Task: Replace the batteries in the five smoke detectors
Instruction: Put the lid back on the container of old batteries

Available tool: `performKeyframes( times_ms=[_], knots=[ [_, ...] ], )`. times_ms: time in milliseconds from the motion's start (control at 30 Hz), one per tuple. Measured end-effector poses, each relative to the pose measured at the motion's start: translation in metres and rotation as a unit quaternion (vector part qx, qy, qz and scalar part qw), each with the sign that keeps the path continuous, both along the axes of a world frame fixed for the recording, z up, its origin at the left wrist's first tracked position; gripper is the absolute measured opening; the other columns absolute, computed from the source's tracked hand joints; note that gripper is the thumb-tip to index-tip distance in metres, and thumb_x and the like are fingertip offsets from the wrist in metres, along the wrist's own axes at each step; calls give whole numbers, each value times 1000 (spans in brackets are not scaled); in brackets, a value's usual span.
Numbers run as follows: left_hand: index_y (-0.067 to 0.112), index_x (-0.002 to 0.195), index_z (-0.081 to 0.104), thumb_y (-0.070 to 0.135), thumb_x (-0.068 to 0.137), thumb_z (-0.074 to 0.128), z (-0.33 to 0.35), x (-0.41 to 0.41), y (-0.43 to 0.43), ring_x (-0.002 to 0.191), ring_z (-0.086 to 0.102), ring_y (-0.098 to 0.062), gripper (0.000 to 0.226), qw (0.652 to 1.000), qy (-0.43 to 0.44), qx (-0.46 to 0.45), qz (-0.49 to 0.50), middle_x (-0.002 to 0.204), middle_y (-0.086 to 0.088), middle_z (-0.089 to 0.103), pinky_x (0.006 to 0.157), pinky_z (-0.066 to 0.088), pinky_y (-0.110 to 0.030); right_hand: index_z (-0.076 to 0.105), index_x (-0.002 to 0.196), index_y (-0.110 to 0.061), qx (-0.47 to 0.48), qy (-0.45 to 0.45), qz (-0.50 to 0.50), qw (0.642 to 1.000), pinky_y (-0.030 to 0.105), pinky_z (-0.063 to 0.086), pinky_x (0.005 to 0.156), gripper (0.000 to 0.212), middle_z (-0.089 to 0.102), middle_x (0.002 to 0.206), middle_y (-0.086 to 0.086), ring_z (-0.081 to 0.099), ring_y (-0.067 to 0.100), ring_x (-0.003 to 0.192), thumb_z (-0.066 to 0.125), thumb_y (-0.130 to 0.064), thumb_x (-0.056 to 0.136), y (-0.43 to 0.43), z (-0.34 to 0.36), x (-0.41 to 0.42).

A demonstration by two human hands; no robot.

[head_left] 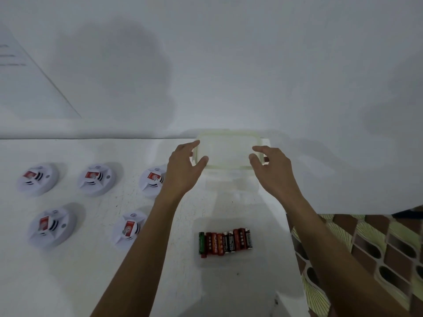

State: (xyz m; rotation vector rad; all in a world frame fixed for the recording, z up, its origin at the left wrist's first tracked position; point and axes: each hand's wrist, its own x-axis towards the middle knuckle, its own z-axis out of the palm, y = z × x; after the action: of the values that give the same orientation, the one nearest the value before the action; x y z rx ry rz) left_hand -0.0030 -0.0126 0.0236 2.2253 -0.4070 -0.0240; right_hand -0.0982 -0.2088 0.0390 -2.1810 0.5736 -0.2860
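Over the white table (91, 271) by a white wall (229, 65), left hand (183, 168) and right hand (272, 170) are gripping a clear rectangular plastic lid (229, 149).

- The desk (91, 282) is white and matt, flecked with small dark specks.
- The smoke detectors (37, 179) are smooth white plastic, each with a red label (paper or foil, too blurred to tell).
- The batteries (225, 242) have glossy printed wrappers in red, black and green.
- The lid (229, 148) is cloudy translucent plastic with a pale greenish rim.
- The container (231, 263) under the batteries is clear, smooth plastic.
- The floor (366, 248) is glossy patterned tile.
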Motion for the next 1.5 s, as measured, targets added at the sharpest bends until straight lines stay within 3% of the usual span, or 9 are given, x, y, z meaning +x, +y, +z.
performKeyframes(
  times_ms=[100,300,433,500,733,1000,1100,1333,1500],
  knots=[
    [23,133,50,32,88,64,3,-20,9,101,49,-6,48,1000,4,-9,6,133,-1,50,95,46,-36,62,126,-23,6,-7,-1,1000,43,44,104,33,55,131,2,53,22,119,55,-33,96,9,-4,-18],
    [25,130,52,33,87,65,-2,-60,30,95,53,-2,46,1000,11,-4,6,127,1,53,85,46,-25,65,121,-23,10,-11,3,1000,42,46,100,28,57,123,1,56,19,111,57,-29,95,24,-11,-57],
    [27,127,54,32,86,65,-7,-88,42,92,53,8,43,999,31,-6,9,122,7,54,72,41,-9,67,113,-25,-1,0,10,1000,27,49,85,21,59,113,0,60,11,93,57,-27,95,27,-13,-84],
    [28,126,55,33,85,66,-12,-105,50,93,54,7,43,999,30,-11,8,118,8,56,69,42,-9,67,109,-25,-5,4,13,1000,22,48,80,18,59,109,-1,60,7,88,58,-26,95,31,-15,-99],
    [36,120,53,35,81,70,-28,-150,76,90,55,5,42,998,58,-16,23,112,12,55,67,42,-10,67,110,-30,13,21,12,1000,31,53,81,19,56,106,-4,60,8,86,58,-27,94,50,-32,-140],
    [40,119,51,34,82,69,-46,-166,87,91,57,4,42,996,82,-12,16,112,13,55,69,44,-11,64,115,-29,-18,37,21,999,17,44,69,22,52,104,-1,57,6,85,60,-27,93,56,-48,-154],
    [43,119,49,35,83,68,-48,-167,87,93,57,4,42,996,88,-25,14,113,15,55,70,47,-14,62,117,-29,-35,45,21,998,24,47,73,24,51,106,-2,57,11,88,60,-28,93,57,-52,-156],
    [37,123,51,28,85,68,-50,-170,81,92,53,19,42,986,145,-77,28,112,26,55,63,44,-3,59,122,-29,-26,40,3,999,27,46,81,28,53,113,-2,56,14,97,56,-28,95,63,-57,-157],
    [37,123,51,29,84,68,-50,-173,81,97,54,7,43,991,116,-64,36,117,17,52,73,43,-11,61,121,-27,3,12,-21,1000,23,46,80,27,51,113,-4,56,14,99,59,-24,95,66,-59,-160]
  ],
)
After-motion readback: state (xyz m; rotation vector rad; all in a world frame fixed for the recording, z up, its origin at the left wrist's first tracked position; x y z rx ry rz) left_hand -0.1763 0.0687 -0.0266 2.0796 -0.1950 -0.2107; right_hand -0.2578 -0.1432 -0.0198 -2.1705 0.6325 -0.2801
